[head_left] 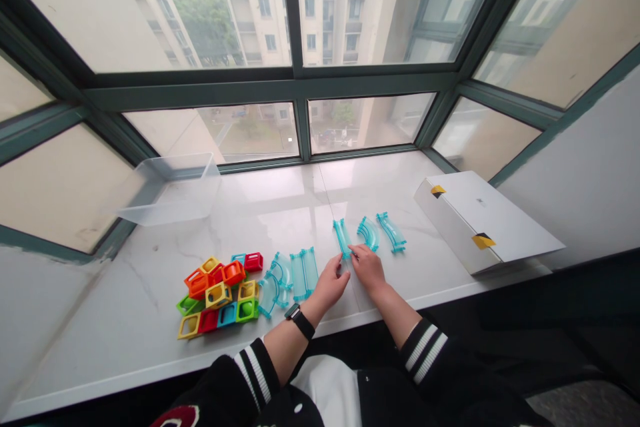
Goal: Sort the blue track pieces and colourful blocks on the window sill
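Note:
A short straight piece of clear blue marble-run track lies on the white sill, its near end between my two hands. My left hand, with a dark watch on the wrist, has its fingertips at the left side of that end. At the right side, the curled fingers of my right hand pinch against it. Just beyond my right hand are a curved blue track piece and a wavy blue track piece. Left of my left hand lie straight blue track pieces and several curved blue track pieces.
A pile of red, orange, yellow, green and blue blocks stands at the left. Behind it is a clear plastic bin. A white box with yellow-black tabs sits at the right. Windows border the back of the sill.

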`<state>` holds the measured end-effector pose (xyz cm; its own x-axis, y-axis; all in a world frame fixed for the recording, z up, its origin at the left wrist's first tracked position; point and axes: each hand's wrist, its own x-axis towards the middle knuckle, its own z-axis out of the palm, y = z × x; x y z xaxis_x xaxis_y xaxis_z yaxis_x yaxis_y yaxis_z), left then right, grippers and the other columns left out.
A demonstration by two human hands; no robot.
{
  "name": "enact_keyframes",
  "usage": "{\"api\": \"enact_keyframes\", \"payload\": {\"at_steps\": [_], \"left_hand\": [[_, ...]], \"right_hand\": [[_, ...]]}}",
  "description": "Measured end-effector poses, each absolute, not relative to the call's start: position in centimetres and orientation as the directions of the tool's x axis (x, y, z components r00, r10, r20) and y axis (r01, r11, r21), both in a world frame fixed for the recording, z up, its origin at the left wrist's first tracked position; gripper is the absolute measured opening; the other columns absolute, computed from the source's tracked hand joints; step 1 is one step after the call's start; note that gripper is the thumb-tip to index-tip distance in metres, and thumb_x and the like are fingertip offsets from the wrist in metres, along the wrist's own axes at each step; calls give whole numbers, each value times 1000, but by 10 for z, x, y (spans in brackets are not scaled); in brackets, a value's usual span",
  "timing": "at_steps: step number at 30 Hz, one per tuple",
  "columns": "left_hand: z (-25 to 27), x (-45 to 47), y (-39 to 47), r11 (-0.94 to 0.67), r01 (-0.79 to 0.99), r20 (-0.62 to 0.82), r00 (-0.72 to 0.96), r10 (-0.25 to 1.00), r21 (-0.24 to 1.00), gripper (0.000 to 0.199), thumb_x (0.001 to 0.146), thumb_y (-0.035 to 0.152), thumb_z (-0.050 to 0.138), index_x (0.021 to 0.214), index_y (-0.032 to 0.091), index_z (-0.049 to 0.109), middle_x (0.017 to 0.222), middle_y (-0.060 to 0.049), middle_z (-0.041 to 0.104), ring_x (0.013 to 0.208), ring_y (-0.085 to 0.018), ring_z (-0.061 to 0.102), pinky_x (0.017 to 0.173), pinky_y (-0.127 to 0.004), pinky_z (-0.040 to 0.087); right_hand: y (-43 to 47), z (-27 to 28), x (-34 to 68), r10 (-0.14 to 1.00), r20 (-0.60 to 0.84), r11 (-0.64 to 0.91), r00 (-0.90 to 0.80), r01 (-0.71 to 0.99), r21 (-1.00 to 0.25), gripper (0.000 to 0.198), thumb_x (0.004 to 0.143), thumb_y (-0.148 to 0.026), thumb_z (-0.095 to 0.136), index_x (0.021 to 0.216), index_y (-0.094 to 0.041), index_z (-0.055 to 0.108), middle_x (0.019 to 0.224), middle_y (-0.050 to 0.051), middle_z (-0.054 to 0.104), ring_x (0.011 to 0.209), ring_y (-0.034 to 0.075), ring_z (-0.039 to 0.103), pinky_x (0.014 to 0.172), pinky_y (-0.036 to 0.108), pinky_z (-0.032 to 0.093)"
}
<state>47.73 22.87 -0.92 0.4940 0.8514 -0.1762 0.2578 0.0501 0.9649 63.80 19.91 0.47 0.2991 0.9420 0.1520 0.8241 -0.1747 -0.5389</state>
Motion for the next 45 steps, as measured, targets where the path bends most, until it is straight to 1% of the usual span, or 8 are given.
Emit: {"api": "enact_keyframes", "payload": {"at_steps": [4, 12, 17, 23, 30, 35, 38, 45], "left_hand": [[-9, 478, 226, 41, 273, -179, 505, 844, 961, 68, 87, 24, 71, 153, 20, 54, 158, -16, 54, 136, -32, 58, 117, -49, 47], [-7, 479, 226, 44, 286, -191, 513, 837, 957, 69, 88, 25, 70, 155, 19, 52, 159, -17, 52, 136, -33, 58, 115, -49, 47], [-9, 479, 227, 28, 269, -166, 504, 848, 963, 69, 86, 25, 71, 153, 21, 54, 156, -15, 55, 134, -32, 59, 115, -48, 47], [-10, 479, 228, 16, 288, -167, 508, 845, 957, 69, 86, 24, 70, 153, 19, 53, 155, -17, 55, 132, -31, 60, 115, -48, 47], [-11, 479, 227, 55, 257, -182, 503, 845, 965, 71, 84, 25, 73, 152, 22, 54, 159, -15, 53, 139, -33, 56, 115, -48, 47], [-7, 479, 226, 64, 283, -205, 505, 839, 957, 72, 86, 26, 72, 155, 20, 52, 160, -16, 52, 139, -35, 57, 117, -50, 45], [-6, 478, 226, 83, 274, -216, 501, 838, 958, 73, 84, 27, 75, 154, 21, 53, 159, -15, 54, 139, -35, 57, 118, -51, 44], [-8, 477, 226, 99, 252, -217, 500, 839, 963, 74, 83, 29, 77, 153, 23, 54, 158, -14, 56, 140, -35, 57, 116, -51, 47]], "right_hand": [[199, 7, 638, 944, 143, -175, 296, 821, -544, 38, 100, -13, 54, 129, -23, 75, 123, 9, 76, 115, 22, 70, 98, 31, 54], [199, 4, 639, 944, 150, -173, 292, 831, -529, 36, 100, -13, 54, 129, -22, 74, 122, 9, 76, 114, 22, 70, 96, 30, 54], [199, -1, 641, 943, 171, -158, 285, 837, -523, 36, 101, -15, 54, 129, -24, 74, 121, 8, 76, 113, 22, 71, 96, 30, 55], [200, 1, 642, 947, 165, -158, 276, 846, -509, 37, 100, -14, 55, 129, -25, 75, 121, 8, 77, 114, 22, 71, 97, 31, 54], [202, 3, 643, 952, 148, -158, 268, 845, -511, 36, 100, -14, 55, 128, -24, 75, 121, 8, 76, 114, 22, 71, 97, 31, 54], [202, 3, 644, 951, 145, -161, 272, 840, -518, 37, 99, -13, 55, 127, -25, 76, 124, 8, 76, 115, 22, 71, 99, 32, 55], [202, 4, 644, 952, 147, -157, 267, 842, -515, 38, 98, -12, 56, 127, -25, 76, 125, 8, 77, 115, 22, 72, 100, 33, 55], [202, 5, 643, 953, 157, -150, 261, 851, -503, 38, 98, -11, 55, 127, -25, 76, 124, 8, 77, 115, 22, 72, 100, 32, 55]]}}
